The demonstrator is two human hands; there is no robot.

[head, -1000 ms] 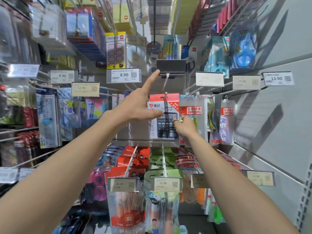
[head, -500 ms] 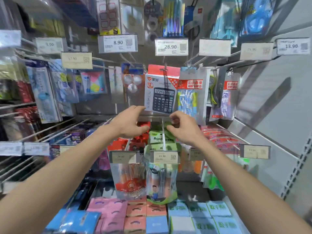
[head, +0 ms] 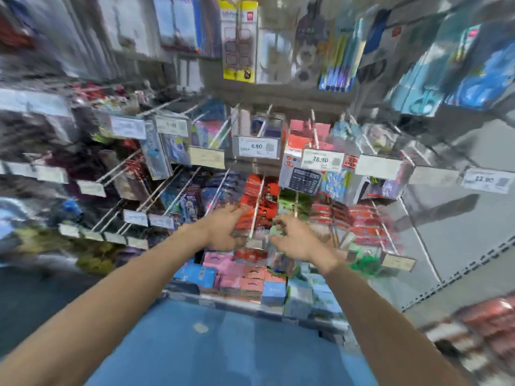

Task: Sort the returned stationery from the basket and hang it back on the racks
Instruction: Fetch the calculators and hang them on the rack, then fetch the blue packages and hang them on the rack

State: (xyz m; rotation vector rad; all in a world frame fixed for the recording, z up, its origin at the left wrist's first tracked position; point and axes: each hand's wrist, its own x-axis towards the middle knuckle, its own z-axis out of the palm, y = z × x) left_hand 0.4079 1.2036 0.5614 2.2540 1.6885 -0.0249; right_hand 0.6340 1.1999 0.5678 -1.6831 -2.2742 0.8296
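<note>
Calculator (head: 305,181) was left hung; left hand (head: 223,232) and right hand (head: 295,239) were lowered, fingers relaxed, apparently empty; one item judged returned.

The calculator pack (head: 302,176) in front of me is white with a red top and a dark keypad picture. Red packets (head: 260,196) hang beside green packets (head: 289,204). Below are pink boxes (head: 223,263) and blue boxes (head: 274,292). The floor (head: 223,352) under me is blue.

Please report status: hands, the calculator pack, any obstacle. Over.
Left hand and right hand low before the pegs, seemingly empty. Calculator pack hangs under the 28.90 tag. Frame blurred; no obstacle seen.
</note>
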